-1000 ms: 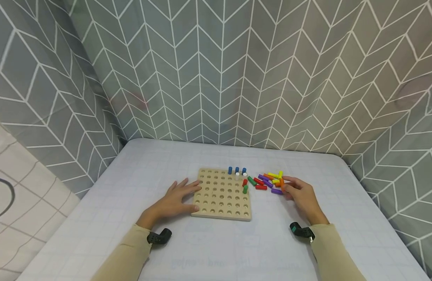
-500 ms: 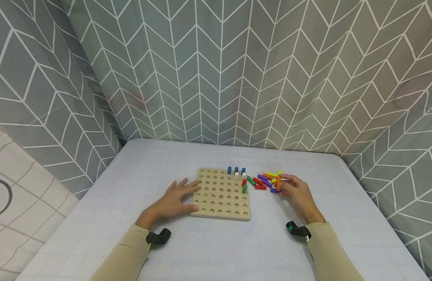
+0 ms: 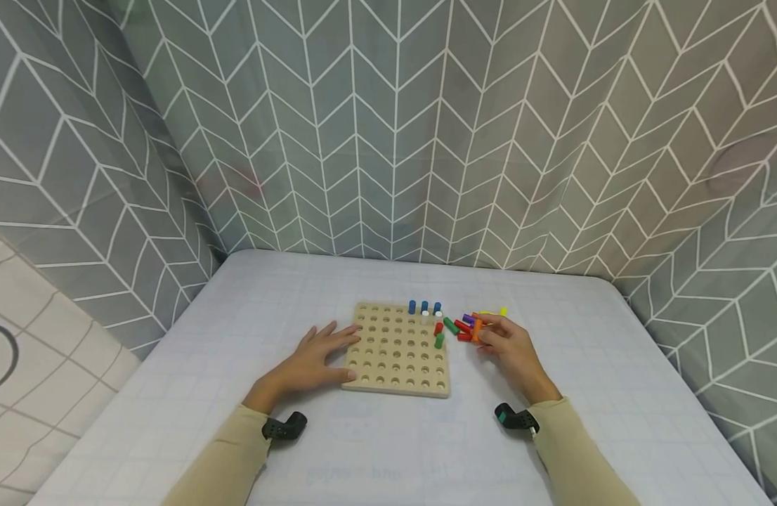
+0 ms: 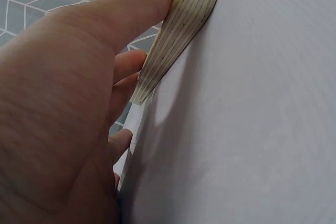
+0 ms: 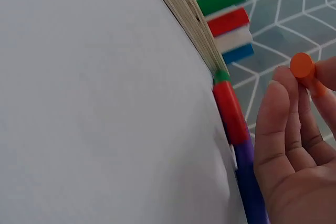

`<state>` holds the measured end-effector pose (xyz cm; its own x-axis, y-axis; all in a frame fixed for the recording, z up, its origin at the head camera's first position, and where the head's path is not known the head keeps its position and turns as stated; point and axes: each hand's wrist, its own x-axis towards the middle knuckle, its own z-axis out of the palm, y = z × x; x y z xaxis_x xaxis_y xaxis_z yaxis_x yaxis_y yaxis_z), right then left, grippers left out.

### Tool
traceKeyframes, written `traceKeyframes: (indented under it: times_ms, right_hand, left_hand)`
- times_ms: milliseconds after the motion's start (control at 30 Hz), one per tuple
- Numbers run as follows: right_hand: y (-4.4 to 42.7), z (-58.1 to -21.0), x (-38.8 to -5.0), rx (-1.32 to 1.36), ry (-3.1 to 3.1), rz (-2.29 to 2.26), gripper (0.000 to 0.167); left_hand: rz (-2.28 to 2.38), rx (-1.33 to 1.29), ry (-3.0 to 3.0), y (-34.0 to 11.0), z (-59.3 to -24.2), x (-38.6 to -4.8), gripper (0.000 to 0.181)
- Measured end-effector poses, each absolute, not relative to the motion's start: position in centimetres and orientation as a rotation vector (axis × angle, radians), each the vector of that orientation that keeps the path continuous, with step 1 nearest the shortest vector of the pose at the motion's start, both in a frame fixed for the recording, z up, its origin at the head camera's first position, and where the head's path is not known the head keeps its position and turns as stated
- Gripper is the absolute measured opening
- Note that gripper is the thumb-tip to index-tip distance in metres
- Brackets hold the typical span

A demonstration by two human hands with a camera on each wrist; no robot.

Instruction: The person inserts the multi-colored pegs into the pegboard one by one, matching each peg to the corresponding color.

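Note:
A square wooden pegboard with rows of round holes lies flat on the table. Across its left side my left hand rests with fingers spread, thumb and fingertips touching the board; the left wrist view shows the thumb against the layered board edge. Between thumb and fingertips my right hand pinches an orange peg, held upright above the loose pegs right of the board. Blue pegs, white pegs, a red peg and a green peg stand in holes at the board's far right.
Loose pegs lie right of the board: a green one, red ones, purple ones and yellow ones; my right hand partly hides the pile. A patterned grey curtain hangs behind the white table.
My right hand has moved left with the orange peg, from the pile's right side toward the board. The left hand has stayed on the board.

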<state>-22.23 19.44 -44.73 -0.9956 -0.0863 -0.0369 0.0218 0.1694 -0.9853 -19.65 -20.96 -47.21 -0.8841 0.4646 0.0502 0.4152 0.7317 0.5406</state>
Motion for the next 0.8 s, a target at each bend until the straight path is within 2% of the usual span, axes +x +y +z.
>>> traceKeyframes:
  times_ms: [800]
  right_hand:
    - [15.9,-45.2,-21.4,-0.159,2.272,-1.908,0.038]
  left_hand:
    - [0.839,0.709,2.844,-21.1,-47.3,-19.7,0.081]
